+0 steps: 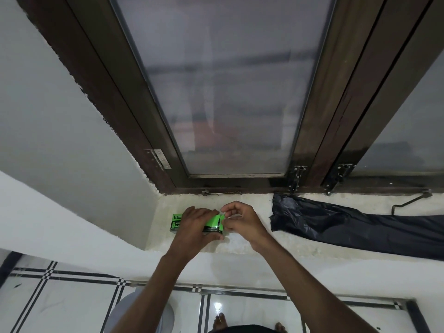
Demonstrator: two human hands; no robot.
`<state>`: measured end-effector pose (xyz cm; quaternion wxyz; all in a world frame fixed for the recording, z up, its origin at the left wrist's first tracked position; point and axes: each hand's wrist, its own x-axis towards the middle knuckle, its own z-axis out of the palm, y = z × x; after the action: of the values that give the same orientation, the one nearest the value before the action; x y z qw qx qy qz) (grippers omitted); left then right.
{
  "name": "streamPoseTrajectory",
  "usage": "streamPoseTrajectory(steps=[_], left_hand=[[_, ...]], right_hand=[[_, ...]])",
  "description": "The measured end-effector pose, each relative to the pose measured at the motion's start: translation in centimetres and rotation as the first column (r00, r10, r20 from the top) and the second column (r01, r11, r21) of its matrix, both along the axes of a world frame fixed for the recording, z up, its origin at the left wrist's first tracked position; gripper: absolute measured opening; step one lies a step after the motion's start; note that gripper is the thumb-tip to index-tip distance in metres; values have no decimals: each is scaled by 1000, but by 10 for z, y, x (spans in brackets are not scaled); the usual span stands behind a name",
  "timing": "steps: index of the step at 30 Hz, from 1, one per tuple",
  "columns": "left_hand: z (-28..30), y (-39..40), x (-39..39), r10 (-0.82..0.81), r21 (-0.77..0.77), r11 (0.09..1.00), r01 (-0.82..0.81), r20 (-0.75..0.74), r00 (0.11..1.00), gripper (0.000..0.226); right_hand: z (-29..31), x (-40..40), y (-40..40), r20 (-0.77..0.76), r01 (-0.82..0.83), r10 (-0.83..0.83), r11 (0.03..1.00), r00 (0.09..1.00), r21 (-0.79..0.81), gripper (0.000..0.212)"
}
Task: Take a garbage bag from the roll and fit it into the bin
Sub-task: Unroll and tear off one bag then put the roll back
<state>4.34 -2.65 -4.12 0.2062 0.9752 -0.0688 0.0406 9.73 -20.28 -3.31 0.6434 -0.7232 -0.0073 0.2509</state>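
Person stands at a window sill point(240, 243), both arms reaching fwd over it. A green box point(176, 223) of garbage bags sits on the sill, left of centre, near the corner where the side wall meets the window frame. Box has black print on its left face; most of the lettering is covered, can't read it in full.

Left hand point(194, 224) lies over the top of the box w/ fingers wrapped down around it, gripping it & pinning it to the sill. Right hand point(240, 219) is just beside the box's right end, thumb & forefinger pinched together on the green end flap point(222, 221), other fingers loosely curled. Dark, shiny bit shows at the open right end of the box, prob. the roll inside, but too small to be sure.

Black garbage bag point(348, 227) lies loose & crumpled on the sill to the right of the hands, apart from them, running off toward the right edge of view. Its near end is ragged & sits close under the window latches point(296, 176).

Behind the sill: dark wood window frame point(115, 97) w/ frosted glass panes point(221, 87), a metal hinge point(161, 158) on the left side, a stay bar point(408, 201) resting on the sill at far right.

Below the sill: glossy white floor tiles point(72, 306) w/ black stripe borders, the person's bare toes point(219, 320) at the bottom edge. A pale rounded shape point(125, 308) shows low down behind the left forearm; could be the bin, can't tell.
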Motion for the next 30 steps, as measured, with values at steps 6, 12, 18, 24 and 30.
streamPoseTrajectory(steps=[6, 12, 18, 24, 30], left_hand=[[1, 2, -2, 16, -28, 999, -17, -18, 1000, 65], [2, 0, 0, 24, -26, 999, -24, 8, 1000, 63], [2, 3, -1, 14, -48, 999, -13, 8, 1000, 61], [1, 3, 0, -2, -52, 999, 2, 12, 1000, 62], [1, 2, -2, 2, -41, 999, -2, 17, 1000, 61]], right_hand=[[0, 0, 7, 2, 11, -11, 1000, 1000, 16, 34], [0, -4, 10, -72, 112, -106, 991, 992, 77, 46], [2, -2, 9, -127, 48, -34, 993, 991, 108, 51], [0, -1, 11, -72, -36, 34, 999, 997, -29, 27], [4, -8, 9, 9, -33, 34, 998, 999, -57, 26]])
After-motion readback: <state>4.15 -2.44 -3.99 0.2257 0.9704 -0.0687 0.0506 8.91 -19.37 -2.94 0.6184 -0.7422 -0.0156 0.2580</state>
